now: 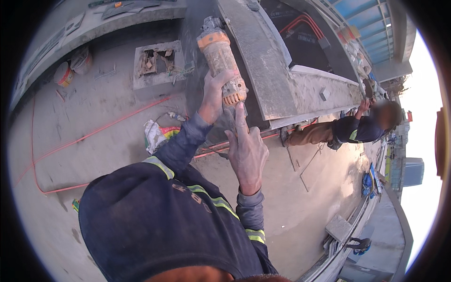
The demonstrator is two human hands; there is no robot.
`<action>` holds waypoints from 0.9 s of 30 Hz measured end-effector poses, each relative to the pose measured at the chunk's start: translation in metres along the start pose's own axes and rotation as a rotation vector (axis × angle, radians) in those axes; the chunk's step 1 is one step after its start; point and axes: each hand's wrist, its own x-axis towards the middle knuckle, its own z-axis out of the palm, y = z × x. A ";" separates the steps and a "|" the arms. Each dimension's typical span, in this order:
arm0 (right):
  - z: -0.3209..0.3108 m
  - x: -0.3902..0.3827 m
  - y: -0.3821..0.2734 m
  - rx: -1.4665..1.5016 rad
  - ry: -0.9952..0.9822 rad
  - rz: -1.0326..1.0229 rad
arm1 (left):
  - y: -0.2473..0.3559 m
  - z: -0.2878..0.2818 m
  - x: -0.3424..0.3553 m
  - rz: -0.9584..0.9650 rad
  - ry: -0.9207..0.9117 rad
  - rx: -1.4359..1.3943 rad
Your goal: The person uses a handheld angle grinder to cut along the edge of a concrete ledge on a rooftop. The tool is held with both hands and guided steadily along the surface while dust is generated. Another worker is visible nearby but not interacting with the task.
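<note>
My left hand [214,94] is wrapped round the dusty orange body of an angle grinder [221,57]. The tool's metal head points away from me, over the side of a grey stone slab [265,66]. At the grinder's vented rear end, the tip of my right index finger [247,152] touches or nearly touches the casing. That finger is stretched out and the thumb stands apart from it; the other fingers are bent, with nothing visible in them. A dark cord [216,151] shows beside the right hand.
Another person [359,123] in dark clothes works to the right of the slab. Red hoses [110,124] cross the concrete floor at left, where buckets [64,74] and a square block with a debris-filled hollow [159,61] stand. A crumpled sack [155,135] lies near my left forearm.
</note>
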 end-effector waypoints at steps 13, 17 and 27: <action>0.001 0.009 0.005 0.052 0.024 -0.033 | -0.013 -0.012 0.015 0.039 -0.030 -0.046; 0.007 0.022 0.001 0.014 0.024 -0.039 | -0.014 -0.020 0.037 0.060 -0.015 -0.064; 0.001 0.000 0.008 0.021 0.009 -0.030 | -0.009 -0.002 0.004 0.033 -0.011 -0.052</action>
